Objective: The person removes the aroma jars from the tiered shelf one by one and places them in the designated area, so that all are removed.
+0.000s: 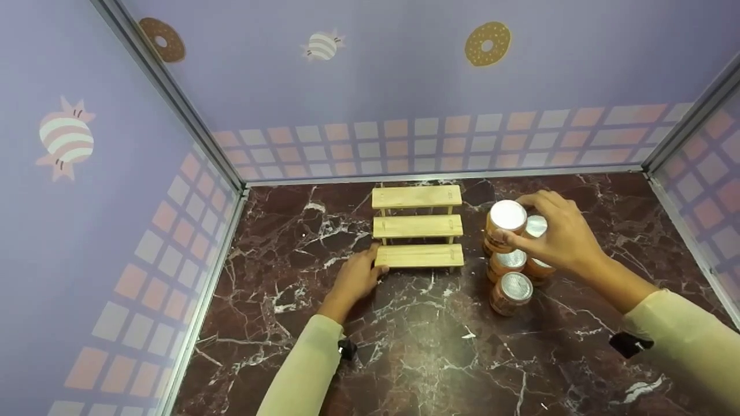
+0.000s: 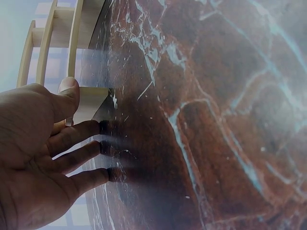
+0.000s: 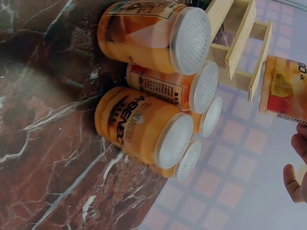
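Observation:
A three-step wooden rack [image 1: 419, 255] stands on the dark marbled table. My left hand [image 1: 355, 277] grips the left end of its lowest step, the thumb at the front edge. In the left wrist view the other fingers [image 2: 88, 179] of this hand reach down to the tabletop. My right hand [image 1: 561, 228] holds a jar [image 1: 507, 216] with an orange label and a bright white top, raised beside the rack. That same jar [image 3: 285, 88] shows partly in the right wrist view. Below it several similar jars [image 1: 512, 293] with silvery lids stand grouped.
Purple wall panels [image 1: 399, 69] with printed sweets and checks enclose the table at the back and sides. A metal strip [image 1: 358, 180] runs along the back edge. Marbled tabletop [image 1: 277, 346] lies in front of the rack and to its left.

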The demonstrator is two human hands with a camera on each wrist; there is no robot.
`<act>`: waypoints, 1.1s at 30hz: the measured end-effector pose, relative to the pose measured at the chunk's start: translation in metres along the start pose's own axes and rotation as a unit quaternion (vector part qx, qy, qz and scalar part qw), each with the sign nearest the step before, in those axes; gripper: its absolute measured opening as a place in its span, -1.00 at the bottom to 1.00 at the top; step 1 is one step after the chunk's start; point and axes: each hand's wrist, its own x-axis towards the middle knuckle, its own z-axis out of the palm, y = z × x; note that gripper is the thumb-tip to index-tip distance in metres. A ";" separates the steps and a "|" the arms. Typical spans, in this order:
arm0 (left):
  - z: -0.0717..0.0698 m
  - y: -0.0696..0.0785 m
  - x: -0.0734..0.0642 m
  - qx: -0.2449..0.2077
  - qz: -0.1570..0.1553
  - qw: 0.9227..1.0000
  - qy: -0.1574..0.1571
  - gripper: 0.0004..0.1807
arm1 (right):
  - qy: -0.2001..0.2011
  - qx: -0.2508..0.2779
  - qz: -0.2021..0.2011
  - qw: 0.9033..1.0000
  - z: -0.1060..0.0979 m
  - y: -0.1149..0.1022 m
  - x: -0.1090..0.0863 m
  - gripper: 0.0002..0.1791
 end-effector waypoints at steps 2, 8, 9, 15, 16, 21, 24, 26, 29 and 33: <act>-0.001 0.000 0.000 0.002 -0.001 1.000 -0.003 -0.19 | 0.001 -0.002 0.005 1.000 -0.002 0.002 -0.004 -0.36; -0.002 0.000 0.000 0.001 -0.002 1.000 -0.007 -0.18 | 0.004 -0.014 0.010 1.000 -0.009 0.009 -0.018 -0.38; -0.002 0.000 0.000 0.000 -0.003 1.000 -0.007 -0.19 | 0.008 -0.015 0.006 1.000 -0.010 0.010 -0.020 -0.38; -0.003 0.001 0.001 -0.001 -0.006 1.000 -0.007 -0.22 | 0.027 -0.012 -0.004 1.000 -0.016 0.019 -0.031 -0.35; -0.003 0.001 0.001 -0.002 -0.004 1.000 -0.007 -0.23 | 0.030 -0.012 -0.004 0.999 -0.017 0.020 -0.033 -0.34; -0.004 0.000 0.000 -0.008 0.007 1.000 -0.004 -0.24 | 0.042 -0.014 -0.011 0.999 -0.020 0.024 -0.042 -0.33; -0.004 -0.001 0.000 -0.011 0.008 1.000 -0.003 -0.23 | 0.048 -0.018 -0.017 0.999 -0.021 0.027 -0.047 -0.34; -0.004 0.000 0.000 -0.011 0.007 1.000 -0.003 -0.25 | 0.052 -0.018 -0.018 0.998 -0.022 0.028 -0.050 -0.34; -0.003 0.000 0.000 -0.010 0.005 1.000 -0.004 -0.25 | 0.054 -0.016 -0.017 0.998 -0.023 0.031 -0.055 -0.34; -0.004 0.000 0.000 -0.007 -0.001 1.000 -0.007 -0.20 | 0.056 -0.017 -0.024 0.998 -0.022 0.036 -0.062 -0.34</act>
